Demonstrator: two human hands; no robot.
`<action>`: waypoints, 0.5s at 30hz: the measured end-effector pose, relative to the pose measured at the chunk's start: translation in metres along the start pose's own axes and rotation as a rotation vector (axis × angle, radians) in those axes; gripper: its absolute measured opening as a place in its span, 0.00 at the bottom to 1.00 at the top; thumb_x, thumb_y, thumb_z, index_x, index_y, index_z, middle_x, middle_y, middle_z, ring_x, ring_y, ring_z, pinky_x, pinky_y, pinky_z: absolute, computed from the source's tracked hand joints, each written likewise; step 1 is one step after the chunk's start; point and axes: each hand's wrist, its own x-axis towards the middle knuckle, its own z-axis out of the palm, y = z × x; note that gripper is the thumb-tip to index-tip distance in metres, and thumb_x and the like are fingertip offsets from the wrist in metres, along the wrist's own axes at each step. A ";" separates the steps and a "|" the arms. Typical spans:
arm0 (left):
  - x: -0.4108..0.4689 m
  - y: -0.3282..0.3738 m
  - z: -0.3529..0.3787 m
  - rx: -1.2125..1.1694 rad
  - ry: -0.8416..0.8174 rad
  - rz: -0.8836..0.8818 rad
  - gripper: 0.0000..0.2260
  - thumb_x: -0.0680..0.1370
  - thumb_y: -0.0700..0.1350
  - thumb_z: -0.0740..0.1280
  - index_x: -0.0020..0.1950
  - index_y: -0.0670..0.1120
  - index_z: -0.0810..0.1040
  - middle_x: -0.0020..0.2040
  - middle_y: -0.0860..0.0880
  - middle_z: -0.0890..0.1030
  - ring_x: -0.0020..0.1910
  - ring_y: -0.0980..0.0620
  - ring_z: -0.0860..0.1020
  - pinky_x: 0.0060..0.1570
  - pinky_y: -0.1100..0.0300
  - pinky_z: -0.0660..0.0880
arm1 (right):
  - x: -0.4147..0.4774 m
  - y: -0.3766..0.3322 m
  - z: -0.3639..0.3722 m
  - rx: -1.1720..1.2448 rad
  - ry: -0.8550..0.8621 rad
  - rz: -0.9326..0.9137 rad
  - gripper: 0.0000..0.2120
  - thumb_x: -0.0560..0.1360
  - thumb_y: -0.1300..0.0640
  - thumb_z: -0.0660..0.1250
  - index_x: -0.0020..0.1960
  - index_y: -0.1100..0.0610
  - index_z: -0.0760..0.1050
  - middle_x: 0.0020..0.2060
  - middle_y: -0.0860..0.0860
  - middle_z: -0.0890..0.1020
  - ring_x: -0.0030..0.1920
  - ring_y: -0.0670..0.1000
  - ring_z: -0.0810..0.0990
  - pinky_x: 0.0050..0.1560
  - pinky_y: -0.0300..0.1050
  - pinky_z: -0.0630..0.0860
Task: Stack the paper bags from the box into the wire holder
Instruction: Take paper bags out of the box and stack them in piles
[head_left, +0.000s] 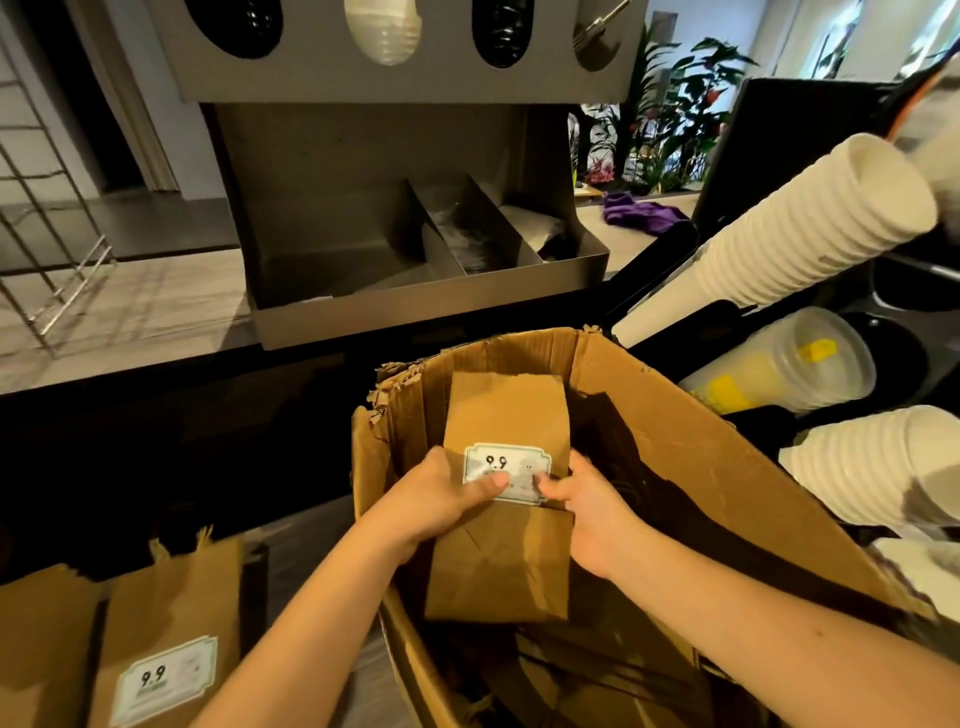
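Both my hands hold a bundle of flat brown paper bags with a white "9.9" label, over the open cardboard box. My left hand grips the bundle's left edge, thumb on the label. My right hand grips its right edge, thumb also on the label. More bags lie deep in the box, in shadow. The wire holder stands on the counter at the far left, and only part of it is in view.
A steel dispenser unit with divided trays sits on the counter behind the box. Stacks of white paper cups and clear plastic cups jut in from the right. Other labelled brown bags stand at the lower left.
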 end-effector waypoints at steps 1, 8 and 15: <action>0.001 -0.002 -0.001 -0.080 0.012 0.013 0.20 0.72 0.50 0.73 0.58 0.50 0.67 0.55 0.52 0.77 0.53 0.53 0.76 0.54 0.54 0.75 | 0.005 0.001 0.000 0.024 -0.031 -0.015 0.17 0.76 0.67 0.64 0.61 0.51 0.74 0.56 0.54 0.80 0.55 0.55 0.77 0.52 0.55 0.77; 0.002 -0.006 0.001 0.338 0.200 0.086 0.34 0.77 0.41 0.65 0.77 0.51 0.50 0.63 0.48 0.75 0.51 0.54 0.74 0.44 0.60 0.73 | 0.021 0.004 -0.027 -0.764 0.031 0.082 0.29 0.79 0.58 0.58 0.77 0.52 0.52 0.69 0.55 0.67 0.56 0.54 0.76 0.50 0.47 0.77; -0.003 -0.004 0.000 0.300 0.258 0.033 0.36 0.78 0.37 0.62 0.77 0.51 0.44 0.59 0.47 0.77 0.45 0.55 0.77 0.39 0.60 0.79 | 0.020 0.021 -0.046 -1.573 -0.113 0.203 0.29 0.80 0.55 0.58 0.76 0.63 0.52 0.76 0.59 0.50 0.76 0.58 0.51 0.72 0.46 0.58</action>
